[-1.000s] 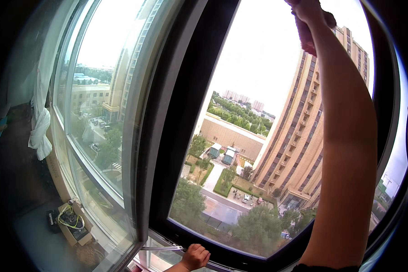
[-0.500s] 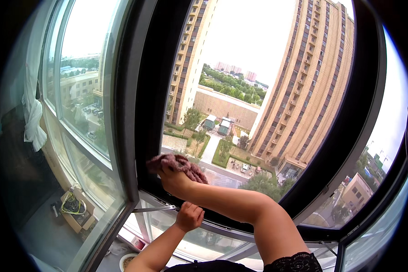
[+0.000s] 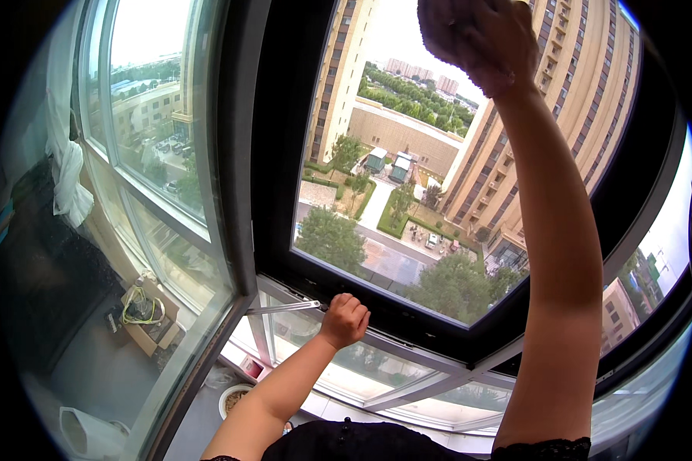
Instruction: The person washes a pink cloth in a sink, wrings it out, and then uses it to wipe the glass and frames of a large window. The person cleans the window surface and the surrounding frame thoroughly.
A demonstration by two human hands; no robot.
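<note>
High up in the picture, my right hand (image 3: 515,42) grips a dusky-red fluffy cloth (image 3: 447,34) against the window pane (image 3: 407,69); part of the cloth is dark and blurred. My right arm is stretched far upward across the glass. Lower down, my left hand (image 3: 345,319) is closed on the bottom edge of the black window frame (image 3: 415,316), its fingertips partly hidden. A thin metal stay arm (image 3: 288,306) ends just left of that hand.
An open glass sash (image 3: 238,230) stands at the left. Beyond it are a white curtain (image 3: 71,184) and a cardboard box (image 3: 150,311) with a coiled yellow-green cable. A round white pot (image 3: 233,399) sits below my left forearm. Tall buildings and trees show outside.
My right hand has swept the cloth from the pane's lower left corner up to the upper right. My left hand keeps its grip on the frame while the view has shifted slightly.
</note>
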